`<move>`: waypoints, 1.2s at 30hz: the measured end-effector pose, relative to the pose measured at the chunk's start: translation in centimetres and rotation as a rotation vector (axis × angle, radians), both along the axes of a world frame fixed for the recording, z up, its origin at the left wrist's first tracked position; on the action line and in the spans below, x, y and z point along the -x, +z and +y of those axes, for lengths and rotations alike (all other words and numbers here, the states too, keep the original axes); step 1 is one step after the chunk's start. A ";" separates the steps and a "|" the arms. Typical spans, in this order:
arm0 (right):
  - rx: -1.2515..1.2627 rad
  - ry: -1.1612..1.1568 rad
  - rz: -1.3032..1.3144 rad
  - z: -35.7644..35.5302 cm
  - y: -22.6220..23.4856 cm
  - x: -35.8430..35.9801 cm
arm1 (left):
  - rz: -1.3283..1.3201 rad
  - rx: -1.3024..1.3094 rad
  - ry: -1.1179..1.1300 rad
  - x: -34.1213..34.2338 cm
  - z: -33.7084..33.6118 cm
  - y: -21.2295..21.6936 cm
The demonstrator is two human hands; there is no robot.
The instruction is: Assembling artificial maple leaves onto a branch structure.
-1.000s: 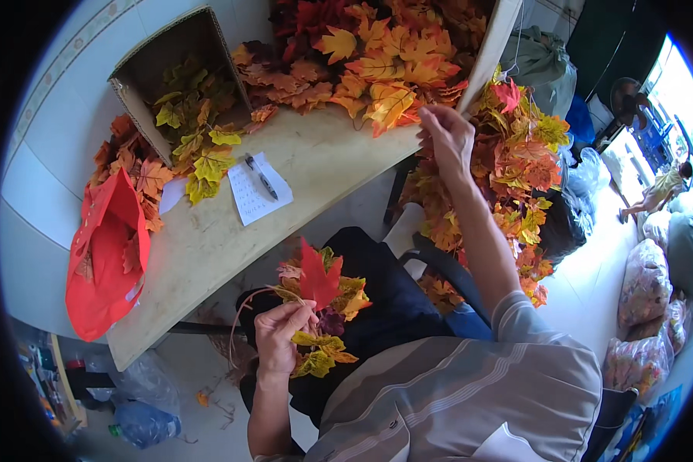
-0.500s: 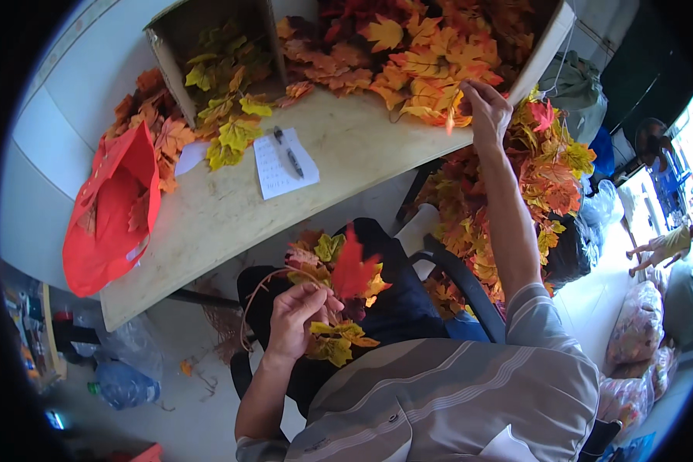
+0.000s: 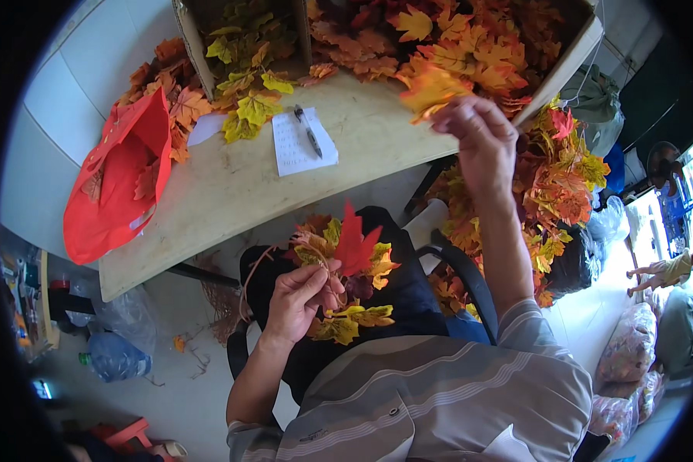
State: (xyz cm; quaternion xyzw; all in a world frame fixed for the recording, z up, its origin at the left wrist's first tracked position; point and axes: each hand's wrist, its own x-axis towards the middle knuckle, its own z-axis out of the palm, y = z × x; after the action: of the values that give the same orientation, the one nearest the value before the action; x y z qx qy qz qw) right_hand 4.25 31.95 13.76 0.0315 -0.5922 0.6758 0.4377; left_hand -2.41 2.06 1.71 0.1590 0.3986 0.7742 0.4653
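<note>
While the left hand pinches a leafy bunch over the lap in the head view, the right hand grasps a blurred orange leaf above the table; if either fingertip grip loosened, that leaf or the bunch could drop.
</note>
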 end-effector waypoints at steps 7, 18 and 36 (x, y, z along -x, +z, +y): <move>-0.713 0.180 -0.195 -8.4 -3.5 0.3 | 0.006 0.101 0.012 0.4 -0.3 1.2; -0.725 0.422 -0.284 -8.9 -7.1 0.1 | 0.203 0.233 0.041 -0.2 -0.8 2.4; -0.289 0.624 -0.519 -9.1 -9.5 -1.1 | 0.032 0.275 -0.056 -0.9 -0.5 2.8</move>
State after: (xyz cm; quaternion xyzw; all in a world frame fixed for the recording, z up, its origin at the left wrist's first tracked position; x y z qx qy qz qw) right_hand 5.40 22.81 4.26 0.0990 -0.7335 0.6713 0.0397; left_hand -1.56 1.59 4.55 0.1169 0.5036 0.6964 0.4977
